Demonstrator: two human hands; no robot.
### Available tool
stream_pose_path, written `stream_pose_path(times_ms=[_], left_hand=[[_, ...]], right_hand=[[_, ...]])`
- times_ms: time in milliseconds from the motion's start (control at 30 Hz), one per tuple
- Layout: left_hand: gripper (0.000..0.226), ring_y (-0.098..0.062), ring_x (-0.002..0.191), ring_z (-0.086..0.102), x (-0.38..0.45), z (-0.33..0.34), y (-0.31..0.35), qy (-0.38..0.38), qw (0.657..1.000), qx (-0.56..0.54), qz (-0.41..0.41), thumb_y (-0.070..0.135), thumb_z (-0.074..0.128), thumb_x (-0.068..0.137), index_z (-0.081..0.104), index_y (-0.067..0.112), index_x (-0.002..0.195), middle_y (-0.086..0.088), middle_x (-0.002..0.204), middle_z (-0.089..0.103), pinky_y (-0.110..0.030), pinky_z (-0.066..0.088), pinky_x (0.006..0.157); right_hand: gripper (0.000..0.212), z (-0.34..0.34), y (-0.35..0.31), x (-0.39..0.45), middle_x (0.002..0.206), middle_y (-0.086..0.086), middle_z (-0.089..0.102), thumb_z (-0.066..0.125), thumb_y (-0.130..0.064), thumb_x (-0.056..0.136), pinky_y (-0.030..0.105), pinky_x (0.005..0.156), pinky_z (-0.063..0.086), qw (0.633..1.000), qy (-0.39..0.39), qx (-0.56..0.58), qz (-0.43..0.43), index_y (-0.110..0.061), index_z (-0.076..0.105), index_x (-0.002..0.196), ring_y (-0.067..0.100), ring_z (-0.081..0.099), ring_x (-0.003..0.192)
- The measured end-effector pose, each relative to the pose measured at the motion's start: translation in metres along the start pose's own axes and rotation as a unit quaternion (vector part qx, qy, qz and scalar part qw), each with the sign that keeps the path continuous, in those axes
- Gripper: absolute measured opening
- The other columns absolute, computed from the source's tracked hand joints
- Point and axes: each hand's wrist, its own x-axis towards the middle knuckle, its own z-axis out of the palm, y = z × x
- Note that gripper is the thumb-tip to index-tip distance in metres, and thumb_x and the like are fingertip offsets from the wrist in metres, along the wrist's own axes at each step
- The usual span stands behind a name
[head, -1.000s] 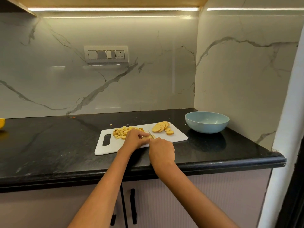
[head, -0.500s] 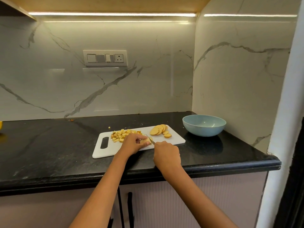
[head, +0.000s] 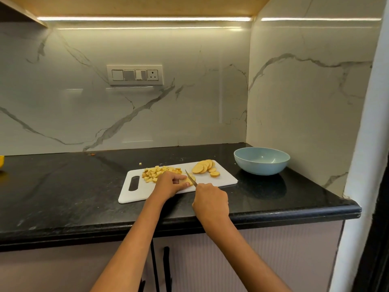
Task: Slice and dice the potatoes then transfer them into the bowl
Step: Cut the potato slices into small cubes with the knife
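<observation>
The task looks roughly half done. On the white board (head: 134, 193) on the black counter (head: 63, 186), a heap of dice (head: 156, 173) lies at the far left part, and a fan of uncut slices (head: 205, 167) lies at the far right, near the bowl (head: 261, 160). The bowl stands on the counter just right of the board and shows nothing inside, so no transfer has been made yet.

The left hand (head: 171, 183) presses down on a slice (head: 189, 179) in the board's middle, index finger stretched along its top, the other fingers curled over it. The right hand (head: 211, 202) is closed round the handle of the knife (head: 190, 177), whose blade lies across that slice.

By my judgement, left to do: dicing this slice, then the fan, then moving everything into the bowl.

The knife handle is hidden inside the fist. How far the blade has cut into the slice is too small to tell. One stray bit (head: 140, 163) lies on the counter beyond the board.
</observation>
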Motion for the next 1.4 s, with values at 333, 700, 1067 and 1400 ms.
stream_pose_path(times_ms=[333, 700, 1067, 1400], left_hand=[[0.033, -0.012, 0.092, 0.054, 0.001, -0.001, 0.004, 0.011, 0.999, 0.026, 0.016, 0.014, 0.07, 0.081, 0.065, 0.005, 0.112, -0.011, 0.113, 0.066, -0.023, 0.042, 0.081], [0.036, -0.012, 0.096, 0.055, -0.001, 0.0, 0.0, 0.02, 0.999, 0.032, 0.018, 0.022, 0.071, 0.08, 0.066, 0.008, 0.113, -0.009, 0.116, 0.065, -0.022, 0.042, 0.08], [0.035, -0.013, 0.097, 0.058, -0.003, 0.0, 0.0, 0.054, 0.998, 0.007, 0.016, 0.012, 0.072, 0.079, 0.065, 0.001, 0.112, -0.013, 0.115, 0.065, -0.018, 0.041, 0.083], [0.033, -0.01, 0.095, 0.056, -0.003, 0.0, 0.0, 0.043, 0.999, -0.008, 0.011, 0.013, 0.073, 0.078, 0.067, 0.003, 0.109, -0.011, 0.113, 0.066, -0.019, 0.041, 0.08]], right_hand=[[0.028, -0.007, -0.01, 0.005, 0.117, 0.01, 0.058, 0.038, -0.011, 0.099, 0.029, 0.076, 0.044, 0.999, -0.008, -0.034, -0.027, -0.008, 0.052, 0.123, 0.023, 0.06, 0.102], [0.028, -0.008, -0.003, -0.007, 0.113, 0.011, 0.059, 0.041, -0.01, 0.098, 0.028, 0.072, 0.042, 0.999, -0.017, -0.042, -0.025, -0.006, 0.052, 0.123, 0.023, 0.06, 0.1], [0.025, -0.003, 0.001, -0.006, 0.114, 0.009, 0.059, 0.045, -0.015, 0.097, 0.03, 0.079, 0.047, 1.0, -0.011, 0.02, 0.005, -0.007, 0.053, 0.12, 0.023, 0.061, 0.1], [0.027, -0.004, -0.001, -0.005, 0.114, 0.01, 0.061, 0.046, -0.016, 0.097, 0.032, 0.081, 0.049, 1.0, -0.017, 0.006, -0.013, -0.007, 0.053, 0.122, 0.023, 0.061, 0.1]])
